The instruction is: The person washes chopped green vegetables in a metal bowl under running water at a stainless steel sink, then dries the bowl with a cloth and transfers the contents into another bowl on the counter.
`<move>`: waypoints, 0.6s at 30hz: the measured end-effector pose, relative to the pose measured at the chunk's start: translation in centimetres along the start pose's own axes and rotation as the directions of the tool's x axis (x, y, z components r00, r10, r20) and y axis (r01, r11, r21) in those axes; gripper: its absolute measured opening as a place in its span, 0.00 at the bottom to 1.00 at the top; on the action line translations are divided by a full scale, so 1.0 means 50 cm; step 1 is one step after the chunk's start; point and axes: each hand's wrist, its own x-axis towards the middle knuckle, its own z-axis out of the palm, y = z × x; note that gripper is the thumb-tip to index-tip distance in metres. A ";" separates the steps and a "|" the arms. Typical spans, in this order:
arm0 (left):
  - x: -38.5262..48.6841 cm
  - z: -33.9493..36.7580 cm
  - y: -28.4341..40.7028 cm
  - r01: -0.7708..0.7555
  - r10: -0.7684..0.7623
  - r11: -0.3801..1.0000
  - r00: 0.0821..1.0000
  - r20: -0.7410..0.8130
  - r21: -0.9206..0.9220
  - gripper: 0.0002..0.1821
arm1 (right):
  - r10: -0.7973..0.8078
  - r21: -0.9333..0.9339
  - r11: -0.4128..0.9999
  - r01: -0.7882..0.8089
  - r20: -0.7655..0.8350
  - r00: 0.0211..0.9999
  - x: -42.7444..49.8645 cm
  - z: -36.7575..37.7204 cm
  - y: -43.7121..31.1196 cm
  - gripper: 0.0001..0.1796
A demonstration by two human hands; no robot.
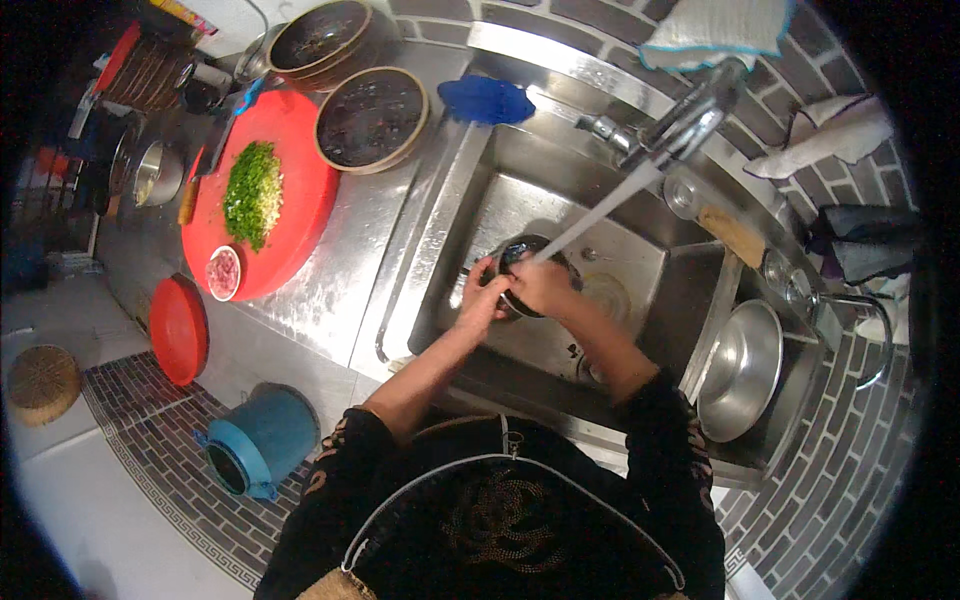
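Under the running faucet (690, 112), a dark, glossy bowl (523, 246) is tilted in the left basin of a stainless steel sink (517, 142). My left hand (482, 294) grips the bowl at its left rim, thumb on the near side. Over the bowl's opening lies my right hand (541, 285), blurred, with its fingers reaching inside; whether it holds anything is hidden. A water stream (600, 210) falls onto the bowl beside the right hand. Some dark scraps (574, 350) lie on the basin floor near the drain.
Left of the sink, a red round cutting board (315, 202) bears chopped green onions (251, 187), a cleaver (217, 142) and a small bowl of raw meat (223, 274). Brown-rimmed bowls (373, 120) and a blue cloth (486, 100) sit behind. A metal basin (742, 371) occupies the right compartment.
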 end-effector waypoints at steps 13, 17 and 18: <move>0.059 -0.009 -0.033 -0.159 0.157 0.983 0.987 -0.023 -0.090 0.36 | -0.072 -0.501 0.824 0.265 0.372 0.926 0.040 0.044 0.072 0.18; 0.081 0.029 -0.016 -0.003 -0.017 0.991 0.990 -0.142 -0.137 0.34 | -0.078 0.300 0.954 0.026 0.160 0.984 0.048 0.063 0.070 0.21; 0.086 0.031 -0.009 -0.067 0.048 0.987 0.990 -0.129 -0.149 0.34 | -0.049 0.496 0.867 -0.041 0.168 0.985 0.042 0.064 0.071 0.22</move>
